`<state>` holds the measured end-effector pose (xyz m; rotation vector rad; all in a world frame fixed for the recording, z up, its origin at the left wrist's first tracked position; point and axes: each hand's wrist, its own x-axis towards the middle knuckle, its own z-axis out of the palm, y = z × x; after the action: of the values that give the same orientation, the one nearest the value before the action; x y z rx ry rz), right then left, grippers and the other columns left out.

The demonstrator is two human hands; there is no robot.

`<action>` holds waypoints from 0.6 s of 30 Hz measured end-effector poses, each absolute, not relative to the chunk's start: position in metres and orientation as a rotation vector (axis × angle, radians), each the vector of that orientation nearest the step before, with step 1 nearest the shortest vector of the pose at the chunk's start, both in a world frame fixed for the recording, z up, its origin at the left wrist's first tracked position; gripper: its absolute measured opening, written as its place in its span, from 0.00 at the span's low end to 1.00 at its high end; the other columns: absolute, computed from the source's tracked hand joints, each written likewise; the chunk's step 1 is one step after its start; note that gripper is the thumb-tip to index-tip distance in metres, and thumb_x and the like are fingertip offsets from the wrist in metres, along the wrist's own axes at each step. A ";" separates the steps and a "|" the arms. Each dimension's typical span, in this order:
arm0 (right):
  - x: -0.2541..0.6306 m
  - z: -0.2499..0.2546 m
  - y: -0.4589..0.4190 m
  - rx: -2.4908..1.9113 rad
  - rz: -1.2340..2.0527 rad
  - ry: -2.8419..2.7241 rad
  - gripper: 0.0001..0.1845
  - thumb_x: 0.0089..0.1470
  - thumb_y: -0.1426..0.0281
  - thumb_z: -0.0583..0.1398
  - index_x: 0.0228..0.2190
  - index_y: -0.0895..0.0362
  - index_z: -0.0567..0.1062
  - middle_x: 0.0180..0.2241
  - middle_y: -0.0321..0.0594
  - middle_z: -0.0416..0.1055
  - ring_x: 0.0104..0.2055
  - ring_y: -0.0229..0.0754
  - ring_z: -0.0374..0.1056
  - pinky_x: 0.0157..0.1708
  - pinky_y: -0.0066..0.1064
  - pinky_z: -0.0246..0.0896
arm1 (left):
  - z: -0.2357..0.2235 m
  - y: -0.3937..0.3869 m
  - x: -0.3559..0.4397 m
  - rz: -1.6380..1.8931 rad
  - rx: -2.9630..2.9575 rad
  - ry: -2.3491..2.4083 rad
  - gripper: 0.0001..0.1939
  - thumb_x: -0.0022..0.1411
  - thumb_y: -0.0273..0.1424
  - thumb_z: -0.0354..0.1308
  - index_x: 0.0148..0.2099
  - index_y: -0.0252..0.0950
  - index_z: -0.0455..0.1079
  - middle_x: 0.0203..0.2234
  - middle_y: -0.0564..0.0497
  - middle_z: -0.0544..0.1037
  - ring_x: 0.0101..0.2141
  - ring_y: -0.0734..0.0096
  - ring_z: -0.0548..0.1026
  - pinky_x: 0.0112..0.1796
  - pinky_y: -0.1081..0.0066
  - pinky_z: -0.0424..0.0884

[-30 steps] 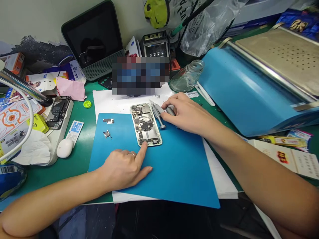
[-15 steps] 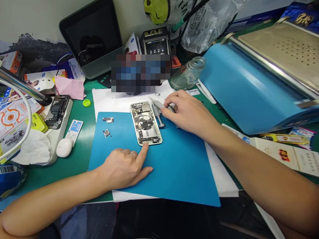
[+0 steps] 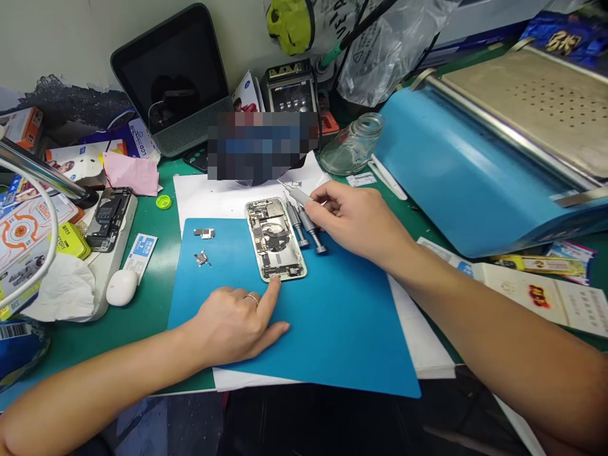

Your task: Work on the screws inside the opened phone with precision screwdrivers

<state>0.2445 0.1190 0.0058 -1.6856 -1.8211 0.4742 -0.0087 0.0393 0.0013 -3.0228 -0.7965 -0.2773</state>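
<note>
An opened phone lies on a blue mat, its boards and inner parts exposed. My left hand presses its outstretched index fingertip on the phone's bottom edge. The thumb of that hand is apart and the other fingers are curled. A grey precision screwdriver is gripped in my right hand, its thin tip over the white paper above the phone. Below that hand, two more grey screwdrivers lie along the phone's right side. Two small metal parts, a bracket and a board-like piece, rest left of the phone.
A glass jar and white tweezers are behind my right hand. A large blue machine with a perforated metal top fills the right. At left are another opened phone, a white earbud case and boxes.
My right hand has lifted the screwdriver slightly and shifted right, uncovering a second screwdriver on the mat. My left fingertip has stayed on the phone's bottom edge. The view has shifted slightly.
</note>
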 end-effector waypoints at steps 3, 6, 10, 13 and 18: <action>0.245 0.005 0.119 -1.635 0.449 -1.815 0.15 0.60 0.56 0.59 0.29 0.52 0.75 0.27 0.40 0.79 0.27 0.45 0.73 0.28 0.34 0.62 | 0.001 0.039 -0.009 -0.273 -3.031 -0.787 0.30 0.79 0.42 0.41 0.61 0.17 0.65 0.20 0.49 0.76 0.20 0.62 0.77 0.21 0.65 0.71; 0.245 0.004 0.118 -1.626 0.400 -1.794 0.14 0.59 0.56 0.60 0.30 0.52 0.75 0.27 0.40 0.79 0.27 0.45 0.73 0.29 0.35 0.64 | 0.001 0.039 -0.010 -0.263 -3.035 -0.788 0.30 0.78 0.42 0.44 0.62 0.17 0.65 0.21 0.49 0.76 0.21 0.61 0.77 0.21 0.66 0.71; 0.246 0.004 0.117 -1.618 0.396 -1.763 0.13 0.59 0.56 0.60 0.32 0.52 0.76 0.27 0.40 0.79 0.29 0.47 0.75 0.31 0.36 0.66 | 0.002 0.039 -0.010 -0.268 -3.028 -0.787 0.30 0.78 0.42 0.44 0.61 0.17 0.66 0.21 0.48 0.76 0.21 0.61 0.78 0.20 0.66 0.70; 0.246 0.003 0.117 -1.600 0.411 -1.750 0.13 0.60 0.56 0.60 0.33 0.52 0.76 0.29 0.41 0.80 0.31 0.48 0.77 0.32 0.37 0.68 | 0.002 0.039 -0.010 -0.246 -3.026 -0.791 0.30 0.77 0.43 0.45 0.61 0.18 0.66 0.20 0.49 0.76 0.21 0.61 0.78 0.20 0.67 0.70; 0.246 0.004 0.114 -1.548 0.390 -1.695 0.10 0.59 0.60 0.60 0.35 0.52 0.75 0.31 0.41 0.81 0.33 0.48 0.78 0.33 0.38 0.70 | 0.003 0.039 -0.010 -0.256 -3.013 -0.800 0.29 0.78 0.43 0.44 0.60 0.18 0.66 0.20 0.50 0.76 0.20 0.62 0.77 0.19 0.66 0.69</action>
<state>0.2459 0.1137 0.0039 -1.5482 -1.6954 0.3904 -0.0095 0.0385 0.0031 -3.0131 -0.8001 -0.2556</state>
